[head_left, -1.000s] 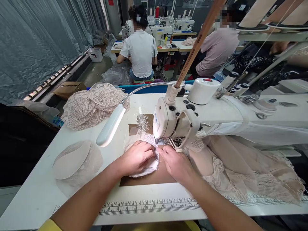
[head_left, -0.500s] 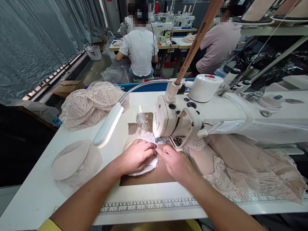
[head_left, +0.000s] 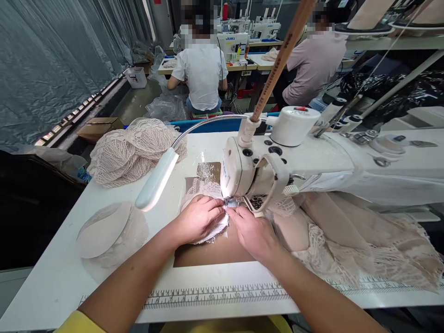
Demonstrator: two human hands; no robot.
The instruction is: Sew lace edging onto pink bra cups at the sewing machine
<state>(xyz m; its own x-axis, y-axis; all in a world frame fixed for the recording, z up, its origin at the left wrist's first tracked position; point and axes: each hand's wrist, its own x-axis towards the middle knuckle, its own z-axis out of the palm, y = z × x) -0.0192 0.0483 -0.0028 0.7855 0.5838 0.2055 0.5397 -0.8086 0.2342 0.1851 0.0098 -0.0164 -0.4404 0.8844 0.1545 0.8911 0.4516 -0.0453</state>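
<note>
Lace piece (head_left: 218,226) under left hand (head_left: 201,218), beside right hand (head_left: 252,231) (hands close)

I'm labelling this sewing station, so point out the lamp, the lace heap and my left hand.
Lamp (head_left: 157,179): head view, middle of its white, elongated head.
Lace heap (head_left: 133,151): head view, middle of the pile.
Left hand (head_left: 200,217): head view, back of the hand.

A white bin (head_left: 136,77) stood beyond a cardboard box (head_left: 99,129) near a silvery curtain (head_left: 69,60); a person in a white shirt (head_left: 204,74) sat beside clear plastic (head_left: 168,107).
</note>
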